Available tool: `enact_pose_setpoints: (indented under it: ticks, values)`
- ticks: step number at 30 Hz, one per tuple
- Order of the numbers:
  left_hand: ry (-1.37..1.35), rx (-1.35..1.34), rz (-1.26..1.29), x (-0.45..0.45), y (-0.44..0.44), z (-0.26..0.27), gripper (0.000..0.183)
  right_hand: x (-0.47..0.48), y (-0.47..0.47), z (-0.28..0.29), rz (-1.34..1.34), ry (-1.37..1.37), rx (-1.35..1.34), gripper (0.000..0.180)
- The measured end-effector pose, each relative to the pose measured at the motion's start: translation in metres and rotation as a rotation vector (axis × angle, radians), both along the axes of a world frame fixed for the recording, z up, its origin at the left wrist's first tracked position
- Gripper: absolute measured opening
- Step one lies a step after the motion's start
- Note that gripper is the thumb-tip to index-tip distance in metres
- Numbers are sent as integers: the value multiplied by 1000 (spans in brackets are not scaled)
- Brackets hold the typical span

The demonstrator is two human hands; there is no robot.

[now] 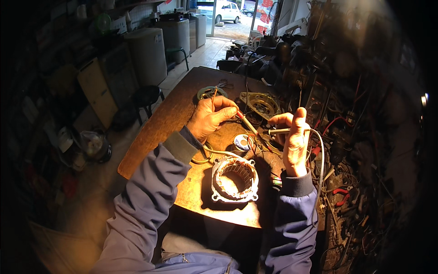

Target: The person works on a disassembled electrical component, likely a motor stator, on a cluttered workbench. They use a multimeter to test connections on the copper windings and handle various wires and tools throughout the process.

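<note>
My left hand (214, 116) pinches a slim pale rod (249, 125) with a red band, pointing down to the right. A thin copper-coloured piece (215, 92) stands up from the same fingers. In my right hand (295, 144) is another pale rod (279, 131), held almost level; a white cord (322, 150) runs down from its right end. The two rods come close, but I cannot tell whether they touch. Below my hands, a motor stator (252, 167) with a square metal frame and copper windings sits on the wooden table (160, 120). A pale cable (222, 152) leads to it.
Behind my hands lie a metal motor end cover (243, 97), a round greenish part (202, 93) and scissors (224, 84). A labelled spool (242, 142) stands behind the stator. Red-handled pliers (341, 198) lie among tangled wires at right. A black stool (147, 96) stands left.
</note>
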State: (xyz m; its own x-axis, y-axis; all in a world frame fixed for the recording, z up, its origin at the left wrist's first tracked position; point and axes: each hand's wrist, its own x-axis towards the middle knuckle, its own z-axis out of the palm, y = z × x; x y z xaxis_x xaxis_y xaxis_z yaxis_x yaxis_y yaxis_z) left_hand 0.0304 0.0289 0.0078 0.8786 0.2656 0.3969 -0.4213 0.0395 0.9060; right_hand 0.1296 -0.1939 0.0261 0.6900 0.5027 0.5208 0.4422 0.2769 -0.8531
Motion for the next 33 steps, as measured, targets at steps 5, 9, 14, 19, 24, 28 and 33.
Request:
enact_pose_setpoints:
  ticks: [5,9,14,19,24,28,33]
  values:
    - [54,104,6,2,1,-4,21,-8,13,1,194,306,237,70]
    - [25,123,-37,5,1,-8,24,-6,18,0,223,248,195,27]
    - [75,192,-132,7,3,-12,15,8,35,-11,76,123,165,29]
    - [68,153,-179,4,-4,-7,10,18,43,-17,186,254,166,30]
    - [154,93,-168,2,-9,-7,11,-7,47,-1,321,305,232,28]
    - [147,140,-156,-6,-15,5,10,-21,43,6,256,191,151,29]
    - [100,162,-181,-2,-9,1,9,-10,27,2,115,278,352,26]
